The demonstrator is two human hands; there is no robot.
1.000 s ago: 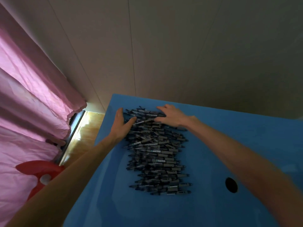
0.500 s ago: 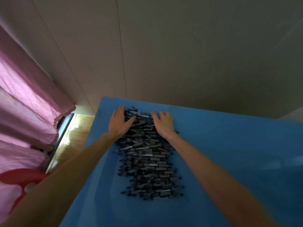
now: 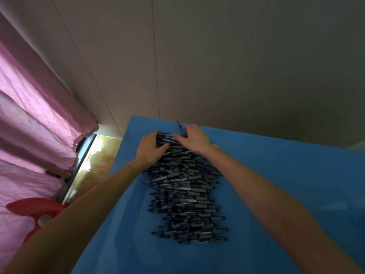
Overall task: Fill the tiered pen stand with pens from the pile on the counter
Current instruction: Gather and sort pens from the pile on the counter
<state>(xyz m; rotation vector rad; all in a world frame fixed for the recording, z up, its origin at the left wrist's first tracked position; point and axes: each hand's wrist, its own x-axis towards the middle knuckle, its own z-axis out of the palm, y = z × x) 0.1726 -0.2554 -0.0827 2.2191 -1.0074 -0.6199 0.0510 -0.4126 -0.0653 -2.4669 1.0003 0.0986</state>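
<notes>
Bracketing the far end of the pile of pens [image 3: 185, 186], left hand [image 3: 151, 149] and right hand [image 3: 194, 140] curl around crosswise-lying pens — both equally near.

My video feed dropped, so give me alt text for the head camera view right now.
Both hands, left hand and right hand, curl around the far end of a long pile of dark pens on a blue counter. No pen stand is in view. A pink curtain hangs at left.
</notes>
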